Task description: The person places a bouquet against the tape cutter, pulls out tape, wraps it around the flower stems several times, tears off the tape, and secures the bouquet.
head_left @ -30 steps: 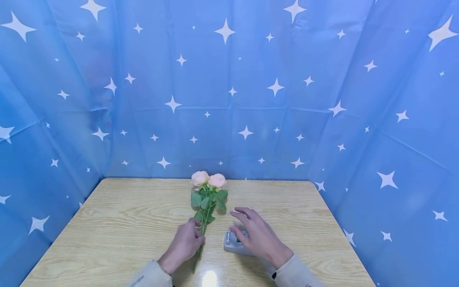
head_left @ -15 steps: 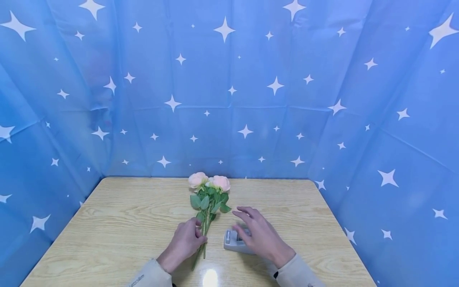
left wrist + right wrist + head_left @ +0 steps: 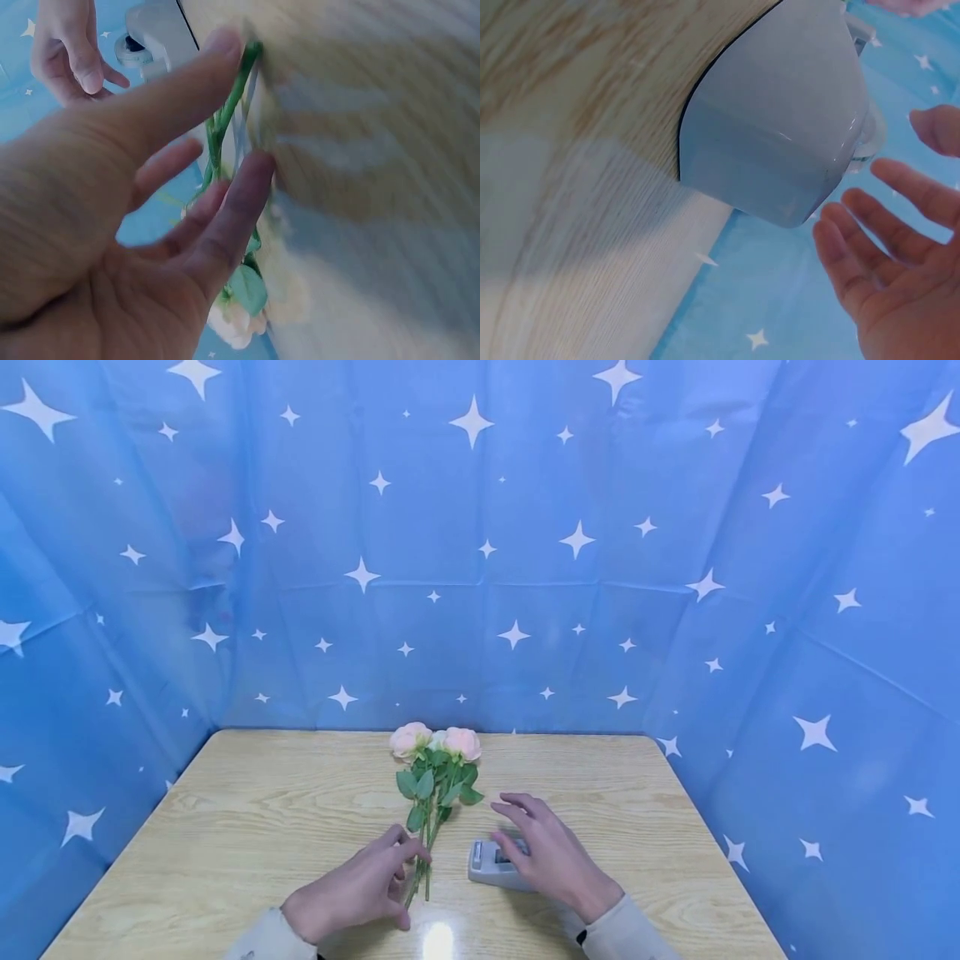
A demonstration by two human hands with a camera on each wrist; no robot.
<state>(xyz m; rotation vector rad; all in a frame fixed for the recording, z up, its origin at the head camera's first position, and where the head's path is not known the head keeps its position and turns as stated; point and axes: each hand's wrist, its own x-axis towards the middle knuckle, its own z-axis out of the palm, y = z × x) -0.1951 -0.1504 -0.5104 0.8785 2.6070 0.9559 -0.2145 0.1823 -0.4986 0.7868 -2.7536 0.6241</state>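
A small bunch of pale pink roses with green leaves (image 3: 426, 784) lies on the wooden table, blossoms toward the back edge. My left hand (image 3: 367, 881) is at the lower stems. In the left wrist view its thumb and fingers are spread apart on either side of the green stems (image 3: 234, 97), without pinching them. My right hand (image 3: 555, 860) hovers over a grey tape dispenser (image 3: 491, 874), partly hiding it. The right wrist view has the dispenser's smooth grey body (image 3: 772, 120) beside my loosely bent fingers (image 3: 885, 225), which hold nothing.
The light wood table (image 3: 247, 827) reaches back to a blue curtain (image 3: 420, 527) with white stars, which also runs along both sides. A bright light reflection shows near the table's front.
The rose heads have spread apart, and a paler bloom now shows between them. My left hand has loosened from the stems and drawn toward the front left. My right hand has barely shifted.
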